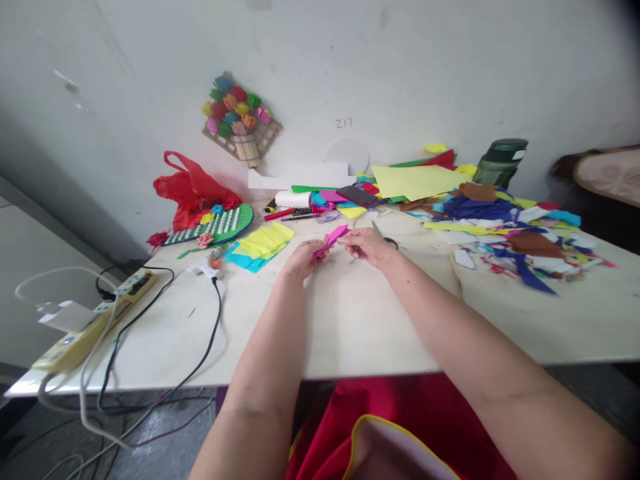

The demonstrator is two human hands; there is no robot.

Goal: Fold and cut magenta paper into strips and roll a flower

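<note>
A narrow folded piece of bright pink paper [331, 240] is pinched in my left hand [303, 258], its free end pointing up and to the right above the table. My right hand [366, 245] has its fingers curled together at the right edge of this paper, appearing to pinch it; the exact contact is too small to make out. Just beyond my right wrist lies a pair of scissors [392, 243], black handle showing and partly covered by the hand. Yellow paper sheets [265, 240] rest on blue sheets [253, 261] to the left of my hands.
Coloured paper scraps [537, 245] heap up on the right, with a dark green bottle [500, 163] behind. A red plastic bag [193, 190] and a green board with white pieces [225, 227] stand at back left. Cables and a power strip [95, 327] cross the table's left side.
</note>
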